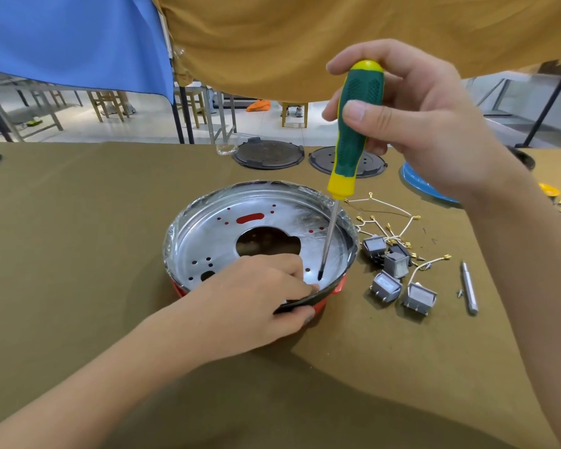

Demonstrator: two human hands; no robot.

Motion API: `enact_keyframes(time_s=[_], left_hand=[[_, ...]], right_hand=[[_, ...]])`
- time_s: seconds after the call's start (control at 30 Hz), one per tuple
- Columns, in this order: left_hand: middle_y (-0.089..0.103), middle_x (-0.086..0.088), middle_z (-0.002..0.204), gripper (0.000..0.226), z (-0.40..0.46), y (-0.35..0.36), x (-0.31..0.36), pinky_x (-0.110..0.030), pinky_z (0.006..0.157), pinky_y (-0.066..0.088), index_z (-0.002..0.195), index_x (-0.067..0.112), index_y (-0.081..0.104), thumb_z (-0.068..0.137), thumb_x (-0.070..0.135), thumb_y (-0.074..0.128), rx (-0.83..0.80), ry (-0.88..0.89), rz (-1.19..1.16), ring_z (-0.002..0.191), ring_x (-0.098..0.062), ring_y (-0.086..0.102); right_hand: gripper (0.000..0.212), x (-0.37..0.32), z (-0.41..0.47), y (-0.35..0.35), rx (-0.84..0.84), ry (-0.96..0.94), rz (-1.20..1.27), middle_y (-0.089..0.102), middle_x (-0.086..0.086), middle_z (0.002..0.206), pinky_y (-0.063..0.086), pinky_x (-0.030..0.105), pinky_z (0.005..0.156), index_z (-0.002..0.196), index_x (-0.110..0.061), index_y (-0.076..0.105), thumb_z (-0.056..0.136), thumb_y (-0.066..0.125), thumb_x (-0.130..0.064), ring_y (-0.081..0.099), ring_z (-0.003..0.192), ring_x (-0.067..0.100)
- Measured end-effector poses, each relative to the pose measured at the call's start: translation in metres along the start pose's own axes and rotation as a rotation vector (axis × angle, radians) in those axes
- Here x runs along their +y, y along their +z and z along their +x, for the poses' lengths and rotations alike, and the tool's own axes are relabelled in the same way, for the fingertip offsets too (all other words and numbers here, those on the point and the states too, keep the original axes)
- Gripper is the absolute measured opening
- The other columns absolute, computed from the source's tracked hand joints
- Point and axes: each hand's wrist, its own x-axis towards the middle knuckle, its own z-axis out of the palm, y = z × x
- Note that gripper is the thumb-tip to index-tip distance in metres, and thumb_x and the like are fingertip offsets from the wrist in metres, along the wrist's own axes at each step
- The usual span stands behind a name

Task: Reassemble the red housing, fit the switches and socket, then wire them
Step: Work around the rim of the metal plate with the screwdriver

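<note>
The red housing (332, 288) is gripped at its 5 o'clock rim by the left hand (263, 296), while the screwdriver (353, 140) is clasped upright in the right hand (418, 121), tip seemingly seated in the silver plate (208, 241).

**Workroom beyond the olive-covered table**

Beyond the olive-draped table (78, 196), a pale tiled floor (149, 124) stretched away. Wooden stools (106, 103) and metal-framed benches (23, 102) stood on it. Above the table hung a blue cloth (72, 37) beside a mustard cloth (305, 34).

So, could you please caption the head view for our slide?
Right hand drives a screwdriver into the silver plate; left hand grips the rim.
</note>
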Motion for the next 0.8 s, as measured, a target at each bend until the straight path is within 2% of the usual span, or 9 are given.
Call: enact_keyframes(time_s=[0.03,0.1,0.3,0.53,0.8], left_hand=[[0.052,0.011,0.080,0.020,-0.0012,0.0010,0.0003,-0.020,0.059,0.040,0.091,0.017,0.074,0.093,0.034,0.064,0.021,0.000,0.009,0.060,-0.001,0.041],[0.054,0.012,0.080,0.022,-0.0030,0.0028,0.0009,-0.025,0.058,0.048,0.092,0.020,0.076,0.091,0.038,0.064,0.061,-0.014,0.015,0.062,-0.004,0.047],[0.053,0.012,0.070,0.027,-0.0047,0.0054,0.0010,-0.025,0.045,0.043,0.071,0.022,0.069,0.086,0.043,0.062,0.132,-0.029,0.098,0.057,-0.003,0.039],[0.053,0.014,0.069,0.033,-0.0062,0.0061,0.0015,-0.020,0.040,0.038,0.070,0.028,0.071,0.086,0.049,0.051,0.133,-0.057,0.139,0.057,-0.003,0.044],[0.052,0.013,0.068,0.033,-0.0063,0.0081,-0.0010,-0.020,0.041,0.039,0.070,0.028,0.071,0.087,0.048,0.051,0.139,-0.045,0.147,0.057,-0.002,0.040]], right_hand=[[0.035,0.0002,0.0000,-0.0001,-0.003,0.001,0.013,0.067,0.011,0.095,0.039,0.023,0.057,0.125,-0.008,0.052,0.092,0.062,-0.015,0.054,0.077,0.016],[0.035,0.0008,0.0002,0.0000,-0.007,0.000,0.027,0.068,0.004,0.096,0.039,0.023,0.057,0.125,-0.008,0.052,0.092,0.062,-0.014,0.056,0.076,0.013],[0.037,0.0024,0.0016,0.0004,-0.012,-0.006,0.046,0.069,0.005,0.098,0.040,0.024,0.057,0.126,-0.008,0.052,0.092,0.063,-0.017,0.056,0.076,0.014],[0.036,0.0058,0.0027,0.0031,-0.045,0.012,0.048,0.070,0.006,0.099,0.041,0.024,0.057,0.124,-0.011,0.054,0.091,0.064,-0.019,0.059,0.077,0.013],[0.034,0.0079,0.0034,0.0091,-0.068,0.021,0.076,0.068,0.006,0.098,0.041,0.025,0.056,0.122,-0.013,0.055,0.090,0.065,-0.019,0.056,0.075,0.015]])
